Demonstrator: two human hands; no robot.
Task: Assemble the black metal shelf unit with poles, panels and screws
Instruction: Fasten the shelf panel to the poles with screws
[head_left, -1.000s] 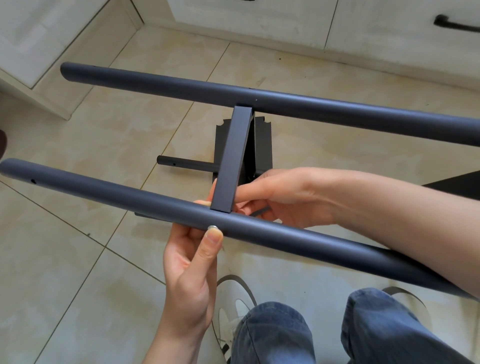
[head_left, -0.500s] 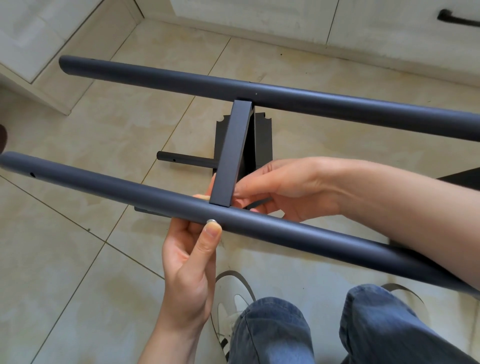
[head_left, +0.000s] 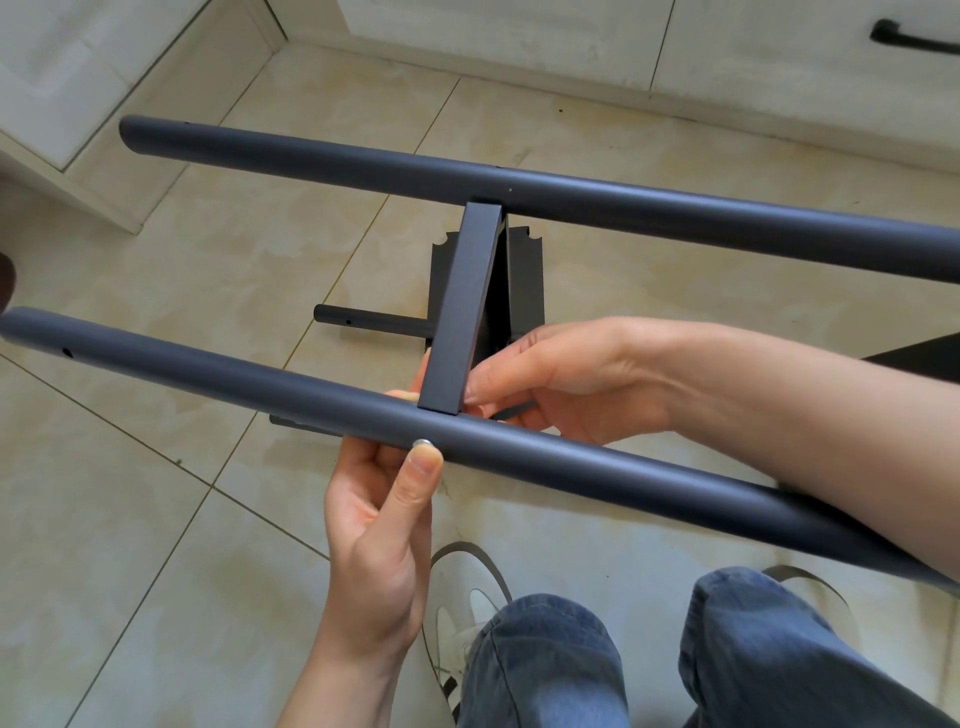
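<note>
A: Report the position of the assembly.

B: Two long dark grey round metal poles run roughly parallel above the beige tiled floor (head_left: 156, 519). The far pole (head_left: 519, 195) lies toward the white cabinets (head_left: 519, 41); the near pole (head_left: 260, 387) lies toward the person's knees. A flat black metal crossbar panel (head_left: 462, 306) spans between them, one end against each pole.

A: State of the left hand?

B: The left hand (head_left: 379, 535) comes up from below the near pole. Its thumb is pressed against the pole's near side, with the tip just beneath a small silver screw head (head_left: 423, 442) seated in the pole. The other fingers pass behind the pole; one fingertip shows above it, beside the panel's end. The rest of their position cannot be told.

A: Right hand?

B: The right hand (head_left: 561, 374) reaches in from the right, between the poles. Its fingers are pressed together and extended, the tips touching the panel's right edge just above the near pole. Whether they pinch anything behind the panel cannot be told.

A: Containers?

B: None visible. On the floor beneath lie a further black metal panel with notched corners (head_left: 524, 280) and a short dark pole with a hole (head_left: 369, 322). Blue jeans (head_left: 545, 670) and a white shoe with dark stripes (head_left: 467, 618) occupy the bottom edge.
</note>
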